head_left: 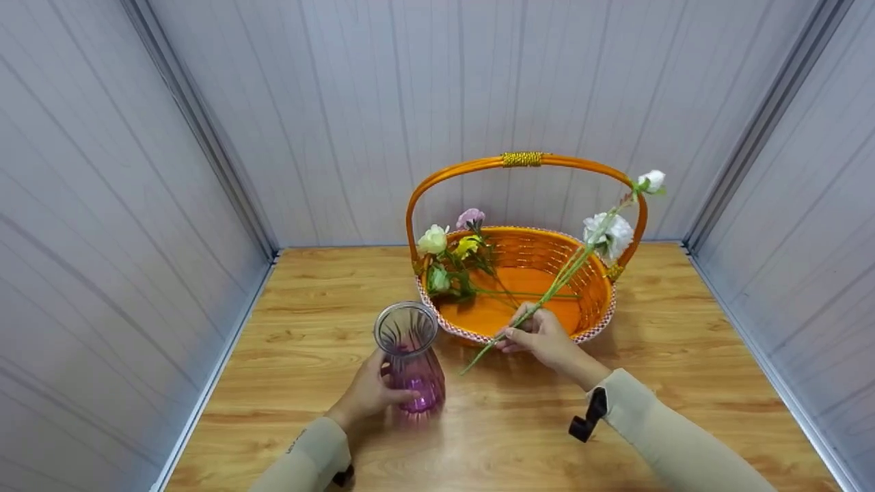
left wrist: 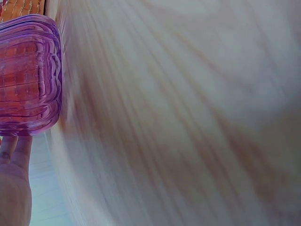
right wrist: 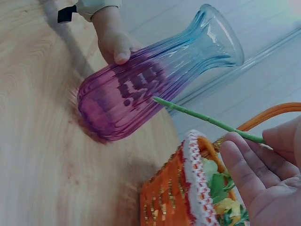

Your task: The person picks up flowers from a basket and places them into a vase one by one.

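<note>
A ribbed glass vase (head_left: pixel 409 355), clear at the neck and purple toward its base, stands upright on the wooden table. My left hand (head_left: pixel 372 391) grips its lower body from the left, thumb in front and fingers behind, seen through the glass in the right wrist view. My right hand (head_left: pixel 540 338) pinches the green stem of a white flower (head_left: pixel 608 236) between thumb and fingers. Its bloom and a smaller white bud (head_left: pixel 651 181) lean up to the right over the basket. In the right wrist view the bare stem end (right wrist: pixel 157 100) overlaps the vase's side.
Behind both hands sits an orange woven basket (head_left: pixel 478 335) with a tall arched handle (head_left: pixel 465 167). Inside its left part lie several flowers, among them a pale yellow one (head_left: pixel 433 239), a pink one (head_left: pixel 470 218) and a bright yellow one (head_left: pixel 467 247). Panelled walls enclose the table (head_left: pixel 307 307).
</note>
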Available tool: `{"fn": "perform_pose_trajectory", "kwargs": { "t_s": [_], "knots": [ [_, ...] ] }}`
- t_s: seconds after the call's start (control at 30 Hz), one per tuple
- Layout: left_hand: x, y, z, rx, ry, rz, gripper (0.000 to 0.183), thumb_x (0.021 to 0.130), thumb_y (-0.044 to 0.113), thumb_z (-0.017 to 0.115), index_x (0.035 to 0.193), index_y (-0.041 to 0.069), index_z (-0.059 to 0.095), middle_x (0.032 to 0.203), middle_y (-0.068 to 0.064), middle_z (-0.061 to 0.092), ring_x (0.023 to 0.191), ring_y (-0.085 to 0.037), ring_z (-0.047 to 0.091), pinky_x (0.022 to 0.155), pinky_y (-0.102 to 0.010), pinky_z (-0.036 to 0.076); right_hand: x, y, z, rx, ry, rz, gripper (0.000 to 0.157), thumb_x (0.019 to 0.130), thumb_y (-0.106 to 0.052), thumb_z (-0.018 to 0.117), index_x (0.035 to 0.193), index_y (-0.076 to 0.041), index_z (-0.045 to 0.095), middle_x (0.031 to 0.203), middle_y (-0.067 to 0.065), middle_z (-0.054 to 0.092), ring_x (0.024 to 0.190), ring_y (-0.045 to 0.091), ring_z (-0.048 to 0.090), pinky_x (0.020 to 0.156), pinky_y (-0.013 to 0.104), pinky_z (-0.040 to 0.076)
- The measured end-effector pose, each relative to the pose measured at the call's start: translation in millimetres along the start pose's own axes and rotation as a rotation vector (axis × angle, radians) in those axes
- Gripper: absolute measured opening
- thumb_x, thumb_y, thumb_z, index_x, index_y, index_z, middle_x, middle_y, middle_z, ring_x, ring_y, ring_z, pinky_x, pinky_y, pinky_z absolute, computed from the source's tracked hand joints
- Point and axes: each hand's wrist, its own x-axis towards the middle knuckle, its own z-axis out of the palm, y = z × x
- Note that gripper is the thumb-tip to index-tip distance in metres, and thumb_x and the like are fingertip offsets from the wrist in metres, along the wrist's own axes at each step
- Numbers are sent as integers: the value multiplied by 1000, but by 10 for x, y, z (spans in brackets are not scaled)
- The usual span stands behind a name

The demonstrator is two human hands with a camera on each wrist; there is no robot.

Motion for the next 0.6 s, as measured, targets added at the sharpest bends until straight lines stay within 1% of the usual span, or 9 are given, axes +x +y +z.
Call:
{"fn": "perform_pose_trajectory", "kwargs": {
  "t_s": [0.17, 0.23, 0.27, 0.3, 0.4, 0.5, 0.6],
  "knots": [
    [-1, -3, 4, -8, 3, -5, 103, 75, 28, 101, 161, 23, 44, 164, -9, 52, 150, -43, 51, 125, -63, 43, -19, -74, -2, -11, -40, -19, 9, 108, 8, 54, 107, 0, 57, 105, 15, 80, 90, 17, 81, 88, 38, 70],
    [0, 0, 7, -8, 5, -7, 104, 74, 28, 101, 162, 23, 44, 164, -9, 51, 151, -42, 51, 126, -63, 42, -28, -92, 6, -33, -46, -34, 5, 108, 9, 54, 109, 4, 56, 104, 14, 80, 89, 16, 80, 87, 38, 70],
    [1, 4, 8, -11, 4, -8, 105, 74, 28, 101, 162, 24, 43, 165, -8, 51, 151, -42, 50, 126, -64, 41, -31, -100, 12, -50, -46, -44, 2, 108, 8, 55, 110, 7, 55, 104, 16, 79, 89, 16, 80, 87, 38, 70],
    [1, 3, 9, -10, 4, -11, 106, 74, 28, 101, 162, 25, 43, 165, -7, 51, 152, -42, 50, 127, -63, 41, -35, -106, 19, -72, -44, -51, 4, 108, 7, 57, 111, 9, 55, 103, 17, 79, 88, 15, 80, 86, 37, 70],
    [-1, 4, 8, -2, 7, -14, 107, 74, 30, 101, 163, 25, 42, 166, -7, 50, 152, -42, 49, 127, -65, 40, -42, -117, 40, -138, -37, -73, 14, 108, 4, 60, 115, 13, 52, 104, 27, 77, 86, 16, 80, 83, 35, 70],
    [-4, 10, 9, -10, 5, -27, 108, 73, 30, 101, 163, 28, 41, 166, -6, 49, 153, -42, 48, 126, -65, 41, -47, -135, 63, -171, -27, -86, 17, 107, 3, 61, 118, 10, 51, 104, 34, 75, 86, 17, 79, 82, 32, 70],
    [-5, 15, 7, -3, 2, -18, 107, 75, 29, 101, 164, 24, 41, 166, -9, 50, 151, -44, 49, 125, -65, 43, -52, -171, 81, -170, -28, -95, 20, 108, 3, 61, 123, 3, 47, 103, 34, 73, 88, 17, 78, 84, 32, 70]
  ]
}}
